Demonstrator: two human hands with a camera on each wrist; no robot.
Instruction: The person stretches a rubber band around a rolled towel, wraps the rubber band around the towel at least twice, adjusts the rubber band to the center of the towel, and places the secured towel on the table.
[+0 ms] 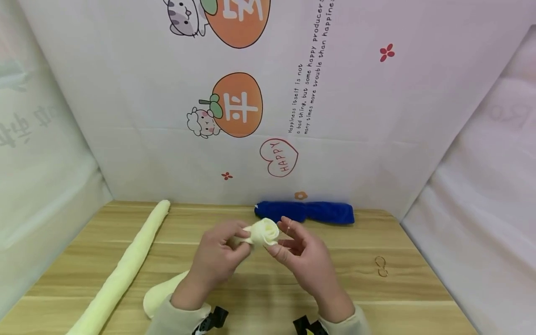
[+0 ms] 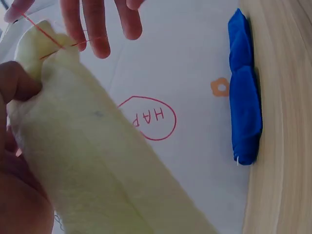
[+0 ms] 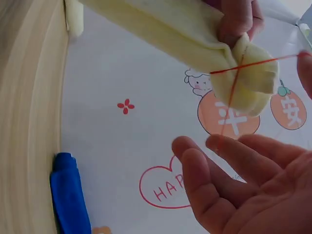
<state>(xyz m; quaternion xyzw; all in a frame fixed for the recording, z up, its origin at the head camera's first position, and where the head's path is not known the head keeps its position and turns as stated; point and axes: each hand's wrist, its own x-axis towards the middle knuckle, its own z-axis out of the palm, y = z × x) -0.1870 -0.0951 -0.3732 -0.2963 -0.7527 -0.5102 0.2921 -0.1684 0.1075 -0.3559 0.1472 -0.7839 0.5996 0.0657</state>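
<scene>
My left hand (image 1: pixel 217 256) pinches a rolled pale yellow towel (image 2: pixel 97 146) just below its end, which is coiled like a rosebud (image 1: pixel 265 232). A thin red rubber band (image 3: pixel 263 63) crosses itself at the neck of this end. My right hand (image 1: pixel 307 260) is beside the coil, fingers spread and slightly bent, the band stretched between its thumb and a finger. In the right wrist view the band's strands run from the towel to that thumb and down to a fingertip (image 3: pixel 214 141).
A long pale yellow roll (image 1: pixel 121 274) lies along the table's left side. Another pale rounded end (image 1: pixel 161 295) shows under my left wrist. A blue rolled cloth (image 1: pixel 326 212) lies by the printed back wall (image 1: pixel 343 163). Thin rubber bands (image 1: pixel 381 263) lie at the right.
</scene>
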